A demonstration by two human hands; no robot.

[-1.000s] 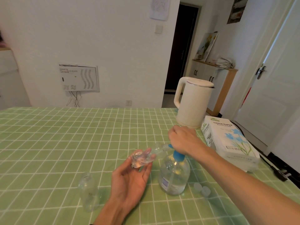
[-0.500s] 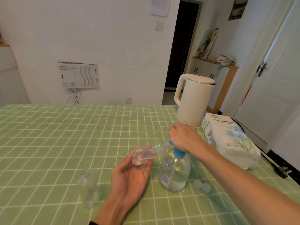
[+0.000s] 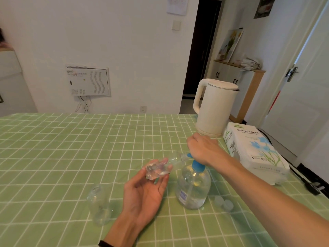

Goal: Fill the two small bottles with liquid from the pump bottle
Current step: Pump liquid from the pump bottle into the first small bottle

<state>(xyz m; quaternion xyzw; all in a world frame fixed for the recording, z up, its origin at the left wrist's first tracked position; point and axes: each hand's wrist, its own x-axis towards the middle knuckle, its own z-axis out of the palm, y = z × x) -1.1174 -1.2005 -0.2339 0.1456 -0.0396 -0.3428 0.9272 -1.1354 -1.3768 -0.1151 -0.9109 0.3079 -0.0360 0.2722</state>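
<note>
left hand (image 3: 144,191) pinches tilted small bottle (image 3: 158,169), mouth at spout | right hand (image 3: 203,148) curls over top of pump bottle (image 3: 193,186) | small bottle likely light, thin, slick: hold mid-body | spare bottle (image 3: 98,204) stands beside left wrist

Operator: Finish of the counter (image 3: 71,148)?
Technician: Light green, white grid lines.
Operator: And the pump bottle (image 3: 193,186)?
Technician: Clear body, blue pump collar, blue-and-white label.
Operator: Left of the pump bottle?
Technician: The small bottle (image 3: 98,204): clear, colourless.
Operator: Behind it?
Technician: The kettle (image 3: 215,107): cream. The tissue pack (image 3: 256,154): white, blue flower print.
</note>
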